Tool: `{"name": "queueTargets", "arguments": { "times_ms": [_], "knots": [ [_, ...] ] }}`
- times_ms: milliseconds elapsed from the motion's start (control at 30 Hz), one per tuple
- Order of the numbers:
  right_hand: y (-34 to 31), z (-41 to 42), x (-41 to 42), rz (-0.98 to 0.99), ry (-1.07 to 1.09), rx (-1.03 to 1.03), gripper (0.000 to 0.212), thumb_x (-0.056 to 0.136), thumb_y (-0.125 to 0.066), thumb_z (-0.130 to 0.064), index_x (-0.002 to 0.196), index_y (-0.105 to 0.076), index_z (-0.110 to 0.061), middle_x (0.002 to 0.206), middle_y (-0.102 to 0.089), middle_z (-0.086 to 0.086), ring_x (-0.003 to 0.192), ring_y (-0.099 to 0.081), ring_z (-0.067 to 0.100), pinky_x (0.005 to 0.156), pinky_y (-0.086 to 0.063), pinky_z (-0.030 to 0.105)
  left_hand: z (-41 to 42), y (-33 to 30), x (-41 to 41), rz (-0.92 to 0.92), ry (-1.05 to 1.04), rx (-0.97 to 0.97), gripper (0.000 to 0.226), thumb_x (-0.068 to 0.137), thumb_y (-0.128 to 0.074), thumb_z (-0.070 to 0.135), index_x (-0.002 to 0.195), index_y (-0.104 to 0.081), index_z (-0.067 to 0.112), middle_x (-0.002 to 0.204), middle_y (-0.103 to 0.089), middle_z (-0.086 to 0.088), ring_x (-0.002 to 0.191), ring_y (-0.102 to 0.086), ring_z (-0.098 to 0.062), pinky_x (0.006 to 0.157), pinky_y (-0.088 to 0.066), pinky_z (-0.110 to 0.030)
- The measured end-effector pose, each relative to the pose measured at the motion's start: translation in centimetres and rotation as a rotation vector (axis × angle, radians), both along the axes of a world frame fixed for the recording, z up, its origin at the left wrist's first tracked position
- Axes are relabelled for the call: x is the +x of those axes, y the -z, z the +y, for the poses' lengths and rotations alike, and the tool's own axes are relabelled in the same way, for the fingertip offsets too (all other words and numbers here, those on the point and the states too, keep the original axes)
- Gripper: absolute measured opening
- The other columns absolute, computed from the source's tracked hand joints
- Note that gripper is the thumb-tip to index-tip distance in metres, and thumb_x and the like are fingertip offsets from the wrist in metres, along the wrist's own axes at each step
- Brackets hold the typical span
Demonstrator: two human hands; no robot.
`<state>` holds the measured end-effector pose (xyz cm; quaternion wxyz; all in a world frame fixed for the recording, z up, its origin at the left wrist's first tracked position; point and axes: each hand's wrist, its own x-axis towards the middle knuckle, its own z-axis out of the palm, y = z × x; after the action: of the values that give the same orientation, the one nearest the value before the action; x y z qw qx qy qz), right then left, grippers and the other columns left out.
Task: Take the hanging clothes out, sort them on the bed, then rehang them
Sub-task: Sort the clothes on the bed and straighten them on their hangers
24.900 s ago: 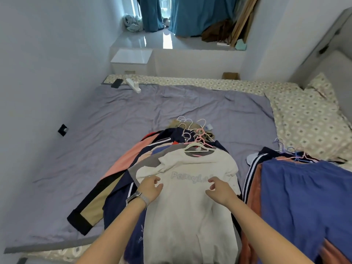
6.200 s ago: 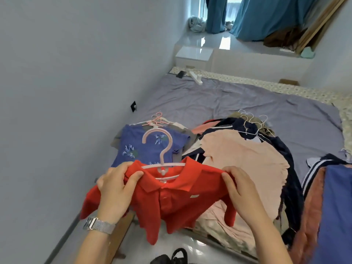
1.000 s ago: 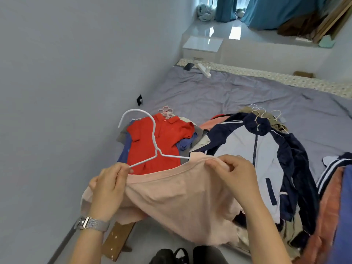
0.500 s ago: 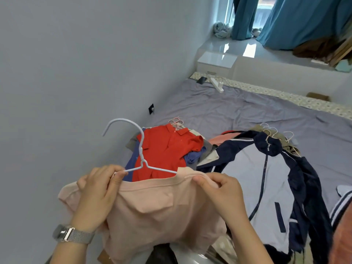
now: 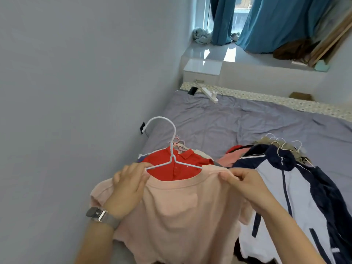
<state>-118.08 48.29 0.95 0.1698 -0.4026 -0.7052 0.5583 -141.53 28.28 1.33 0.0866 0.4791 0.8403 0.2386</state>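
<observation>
Nearest the camera, both hands hold a pink shirt (image 5: 181, 212) up by its shoulders: the left hand (image 5: 129, 185), a watch (image 5: 99, 216) on its wrist, grips the left shoulder with fingers curled over the cloth, and the right hand (image 5: 245, 185) pinches the right shoulder seam. The shirt sits on a white hanger (image 5: 171, 149), whose hook stands up above the neckline, and it hangs in the air over the near edge of the bed (image 5: 238, 119). Just behind it lies a small pile topped by a red polo (image 5: 175, 166) with pink hanger hooks showing, close to the wall. To the right is a larger heap with a navy and white jacket (image 5: 297, 187) on top and several hooks bunched at its far end. Beyond, the grey bedcover stretches to a phone (image 5: 192, 90) and a power strip (image 5: 210, 94) at the far edge, then a white ledge and blue curtains (image 5: 266, 21). By my reading the clothes are out and sorting is underway, with this shirt apparently bound for the red pile. The large heap is not yet sorted, and rehanging has not begun.
</observation>
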Motion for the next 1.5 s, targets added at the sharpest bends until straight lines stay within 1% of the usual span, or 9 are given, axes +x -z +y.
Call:
{"name": "queueTargets", "arguments": {
  "times_ms": [167,267,333,467,567,667,733,967,1500],
  "knots": [
    [3.5,9.0,-8.2,-0.123,-0.002,0.072,0.028,0.085,-0.069,-0.035,0.092,-0.075,-0.008,0.082,-0.071,0.005,0.081,-0.056,0.007,0.071,-0.042,0.020,10.8,4.0,-10.6,-0.075,0.046,-0.029,0.029,0.094,-0.040,0.016,0.103,-0.066,0.025,0.106,-0.061,-0.002,0.107,-0.051,-0.023,0.093,-0.034,-0.037],
    [7.5,13.8,-11.5,-0.344,0.007,0.312,0.040,0.080,-0.059,-0.049,0.113,-0.067,-0.028,0.110,-0.069,-0.004,0.108,-0.059,0.015,0.096,-0.043,0.037,17.3,9.3,-15.2,-0.053,-0.039,0.013,0.023,0.091,-0.051,0.006,0.107,-0.066,0.012,0.108,-0.063,-0.016,0.105,-0.054,-0.036,0.089,-0.038,-0.039],
    [10.4,15.1,-11.8,-0.674,-0.079,0.475,0.048,0.083,-0.052,-0.042,0.130,-0.052,-0.031,0.128,-0.057,-0.002,0.124,-0.050,0.026,0.101,-0.037,0.043,20.1,13.6,-17.2,-0.097,-0.090,-0.065,0.036,0.091,-0.054,0.008,0.127,-0.052,0.005,0.123,-0.054,-0.023,0.115,-0.047,-0.040,0.096,-0.036,-0.040],
    [17.3,10.9,-8.0,-0.986,-0.303,0.265,0.074,0.090,-0.052,-0.036,0.151,-0.010,-0.032,0.159,-0.008,0.005,0.145,-0.010,0.032,0.115,-0.009,0.051,22.1,21.5,-15.0,-0.137,-0.051,-0.381,0.067,0.094,-0.052,0.025,0.147,-0.017,0.004,0.153,-0.022,-0.017,0.142,-0.017,-0.031,0.116,-0.017,-0.038],
    [21.4,6.9,-2.6,-0.931,-0.348,0.184,0.067,0.091,-0.048,-0.023,0.151,-0.019,-0.029,0.160,-0.013,0.002,0.147,-0.009,0.026,0.118,-0.007,0.045,21.5,25.2,-7.9,-0.200,0.122,-0.448,0.065,0.096,-0.046,0.029,0.149,-0.013,0.010,0.156,-0.016,-0.008,0.145,-0.013,-0.023,0.118,-0.014,-0.032],
    [22.0,6.8,3.4,-0.801,-0.167,0.162,0.061,0.084,-0.043,-0.005,0.140,-0.045,-0.030,0.141,-0.049,-0.005,0.135,-0.039,0.019,0.111,-0.027,0.028,21.7,27.1,-1.2,-0.314,0.288,-0.519,0.059,0.098,-0.042,0.027,0.149,-0.015,0.012,0.156,-0.017,-0.004,0.144,-0.015,-0.019,0.116,-0.013,-0.025],
    [22.2,8.6,7.9,-0.798,-0.006,0.133,0.057,0.088,-0.044,-0.006,0.139,-0.046,-0.030,0.139,-0.050,-0.009,0.132,-0.041,0.012,0.110,-0.027,0.020,23.0,27.1,2.5,-0.378,0.367,-0.548,0.056,0.099,-0.041,0.026,0.148,-0.018,0.014,0.154,-0.023,-0.004,0.141,-0.023,-0.018,0.115,-0.016,-0.023],
    [23.2,18.4,21.6,-0.705,0.440,-0.024,0.045,0.088,-0.053,-0.002,0.132,-0.053,-0.014,0.131,-0.056,0.005,0.115,-0.056,0.021,0.096,-0.043,0.024,31.7,24.7,14.4,-0.410,0.461,-0.462,0.053,0.097,-0.046,0.021,0.145,-0.026,0.013,0.148,-0.035,-0.003,0.134,-0.035,-0.016,0.110,-0.020,-0.018],
    [33.6,42.1,37.7,-0.817,0.047,-0.056,0.062,0.086,-0.063,-0.016,0.143,-0.037,-0.014,0.140,-0.047,0.007,0.127,-0.045,0.026,0.099,-0.045,0.040,45.2,28.4,31.9,-0.147,0.224,-0.558,0.057,0.089,-0.055,0.031,0.141,-0.034,0.017,0.140,-0.030,0.000,0.118,-0.047,-0.018,0.097,-0.044,-0.035]
  ]
}}
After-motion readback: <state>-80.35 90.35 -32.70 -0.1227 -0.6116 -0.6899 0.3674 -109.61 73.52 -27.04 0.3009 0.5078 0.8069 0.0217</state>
